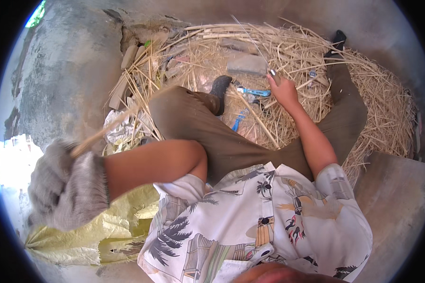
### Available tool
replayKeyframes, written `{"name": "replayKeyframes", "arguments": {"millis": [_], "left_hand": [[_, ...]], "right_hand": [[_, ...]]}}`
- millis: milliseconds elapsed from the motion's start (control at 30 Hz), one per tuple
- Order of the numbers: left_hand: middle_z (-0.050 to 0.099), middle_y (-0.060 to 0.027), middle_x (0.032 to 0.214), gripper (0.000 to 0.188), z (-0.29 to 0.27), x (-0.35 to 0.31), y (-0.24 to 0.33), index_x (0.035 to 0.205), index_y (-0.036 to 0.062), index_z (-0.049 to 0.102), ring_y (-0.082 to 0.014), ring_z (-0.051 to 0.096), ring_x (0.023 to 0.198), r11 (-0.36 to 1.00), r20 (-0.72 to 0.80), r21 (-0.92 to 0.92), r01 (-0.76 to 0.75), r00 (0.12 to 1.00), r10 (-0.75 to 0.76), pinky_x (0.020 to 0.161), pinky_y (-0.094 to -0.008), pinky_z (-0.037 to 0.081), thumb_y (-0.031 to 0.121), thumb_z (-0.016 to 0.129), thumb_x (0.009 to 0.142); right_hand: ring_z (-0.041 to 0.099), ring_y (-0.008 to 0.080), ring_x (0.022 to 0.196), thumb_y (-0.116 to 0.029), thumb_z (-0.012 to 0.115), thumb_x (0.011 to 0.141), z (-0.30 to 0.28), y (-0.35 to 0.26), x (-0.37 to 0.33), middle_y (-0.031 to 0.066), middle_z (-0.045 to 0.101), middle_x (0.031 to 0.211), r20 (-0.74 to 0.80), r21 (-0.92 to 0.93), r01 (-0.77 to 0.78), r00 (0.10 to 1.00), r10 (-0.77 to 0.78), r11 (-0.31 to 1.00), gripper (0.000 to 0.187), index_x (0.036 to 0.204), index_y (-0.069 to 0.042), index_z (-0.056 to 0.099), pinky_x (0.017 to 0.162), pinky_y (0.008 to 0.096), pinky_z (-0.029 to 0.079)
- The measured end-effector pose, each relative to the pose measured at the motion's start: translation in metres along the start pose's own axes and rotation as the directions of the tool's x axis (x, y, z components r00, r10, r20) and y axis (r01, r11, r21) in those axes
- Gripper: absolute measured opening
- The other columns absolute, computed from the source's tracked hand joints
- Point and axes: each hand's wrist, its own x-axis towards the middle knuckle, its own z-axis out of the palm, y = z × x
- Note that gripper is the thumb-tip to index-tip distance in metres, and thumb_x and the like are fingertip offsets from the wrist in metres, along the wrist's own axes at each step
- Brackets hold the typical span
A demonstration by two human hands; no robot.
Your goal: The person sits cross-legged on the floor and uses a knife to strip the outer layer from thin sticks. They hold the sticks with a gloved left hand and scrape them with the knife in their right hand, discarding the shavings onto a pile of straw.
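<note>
My left hand (63,188), in a grey knitted glove, is raised out to the left. It is closed around a pale tan strip (106,129) like split cane, which is smeared by motion and points up toward my bent knee. Bare and lower in front of me, my right hand (284,93) grips the handle of a tool with a long, thin blade (250,38). The blade looks edge-on and slants up to the left, past a grey block (247,64). Beside this hand lies a blue-handled tool (255,92); a smaller blue tool (239,120) is nearer me.
Straw-like strips and shavings (382,113) cover the floor around my outstretched legs. Bricks (123,89) stand along the left wall (75,70). A yellowish woven sack (89,240) lies at my left, a flat board (387,193) at my right.
</note>
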Motion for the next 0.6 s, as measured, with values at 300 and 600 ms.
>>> {"name": "replayKeyframes", "arguments": {"millis": [300, 600], "left_hand": [[0.046, 0.0098, 0.048, 0.058, -0.034, 0.011, 0.013, 0.051, 0.0251, 0.048, -0.0061, 0.029, 0.037, 0.951, 0.027, -0.284, 0.12, 0.993, -0.117, 0.043, -0.0286, 0.021, 0.066, 0.054, 0.092], [0.05, 0.0105, 0.05, 0.039, -0.012, -0.003, 0.013, 0.061, 0.0228, 0.056, -0.0025, 0.038, 0.037, 0.974, -0.052, 0.11, -0.2, 0.977, 0.207, 0.039, -0.0218, 0.027, 0.04, 0.056, 0.096]], "right_hand": [[0.049, 0.0157, 0.049, -0.053, 0.068, 0.091, 0.003, 0.021, 0.01, 0.0024, 0.051, 0.056, 0.329, 0.681, -0.395, 0.917, 0.223, 0.617, 0.055, 0.071, -0.002, 0.06, 0.05, 0.0369, 0.043], [0.062, 0.0238, 0.052, -0.051, 0.061, 0.096, -0.015, -0.046, -0.025, 0.0124, 0.061, 0.059, -0.006, 0.092, 0.294, 0.955, -0.295, 0.951, 0.05, 0.088, -0.002, 0.066, 0.051, 0.0391, 0.05]]}}
